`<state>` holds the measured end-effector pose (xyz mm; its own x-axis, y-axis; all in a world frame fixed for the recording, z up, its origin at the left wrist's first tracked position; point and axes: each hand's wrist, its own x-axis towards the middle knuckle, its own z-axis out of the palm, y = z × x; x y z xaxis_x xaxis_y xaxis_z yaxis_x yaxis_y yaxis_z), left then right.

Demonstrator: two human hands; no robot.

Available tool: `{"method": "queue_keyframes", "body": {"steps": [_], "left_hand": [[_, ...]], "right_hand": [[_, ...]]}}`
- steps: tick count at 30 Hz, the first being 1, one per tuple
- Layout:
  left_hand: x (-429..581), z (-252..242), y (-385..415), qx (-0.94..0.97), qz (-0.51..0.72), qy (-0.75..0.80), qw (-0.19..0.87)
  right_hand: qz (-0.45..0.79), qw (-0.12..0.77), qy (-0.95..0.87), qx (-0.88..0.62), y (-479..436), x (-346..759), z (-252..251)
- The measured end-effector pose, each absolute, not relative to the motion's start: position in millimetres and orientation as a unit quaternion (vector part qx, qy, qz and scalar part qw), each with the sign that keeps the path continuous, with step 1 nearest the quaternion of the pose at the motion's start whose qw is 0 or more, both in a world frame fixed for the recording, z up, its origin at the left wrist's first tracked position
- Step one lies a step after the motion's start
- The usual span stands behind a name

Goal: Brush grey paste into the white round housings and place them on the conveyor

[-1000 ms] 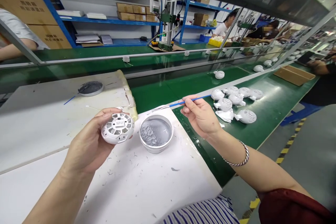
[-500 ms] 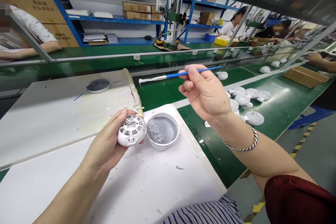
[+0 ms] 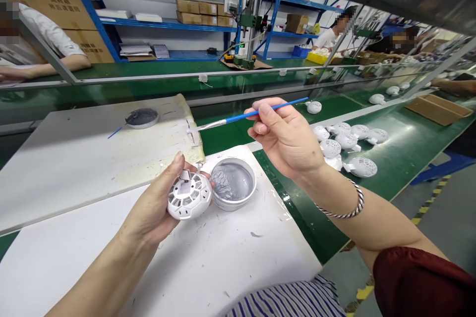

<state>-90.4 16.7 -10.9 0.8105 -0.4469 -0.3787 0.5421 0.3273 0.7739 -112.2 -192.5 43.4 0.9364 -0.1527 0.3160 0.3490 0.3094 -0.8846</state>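
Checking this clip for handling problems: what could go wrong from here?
The brush in the right hand has pale paste on its tip and is held up in the air, so it could drip onto the board. The shell in the left hand sits very close to the paste dish, so it might pick up stray paste or knock the dish.

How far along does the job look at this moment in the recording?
Done: several white perforated round shells lie on the green conveyor belt, though whether they are finished cannot be told. In hand: the left hand holds one white perforated shell; the right hand holds a slim blue-handled brush. Left: grey paste remains in the round white-rimmed dish; how many pieces remain cannot be seen.
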Motion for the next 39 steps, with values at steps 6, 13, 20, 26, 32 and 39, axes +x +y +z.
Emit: {"method": "queue_keyframes", "body": {"steps": [6,13,20,26,32,39], "left_hand": [[-93,-3,12,0.47,-0.32,0.09,0.818],[-95,-1,11,0.492,-0.274,0.096,0.821],[-97,0,15,0.509,-0.25,0.074,0.82],[-98,0,16,0.501,-0.268,0.023,0.823],[-98,-5,19,0.518,-0.28,-0.014,0.808],[-107,0,12,0.534,-0.242,-0.036,0.81]], "right_hand": [[-0.146,0.788,-0.097,-0.591,-185,-118,35],[-0.144,0.72,-0.11,-0.67,-179,-125,18],[-0.201,0.645,-0.135,-0.724,-178,-136,16],[-0.221,0.628,-0.139,-0.733,-184,-140,19],[-0.227,0.62,-0.144,-0.737,-186,-143,23],[-0.236,0.602,-0.172,-0.744,-188,-148,25]]}}
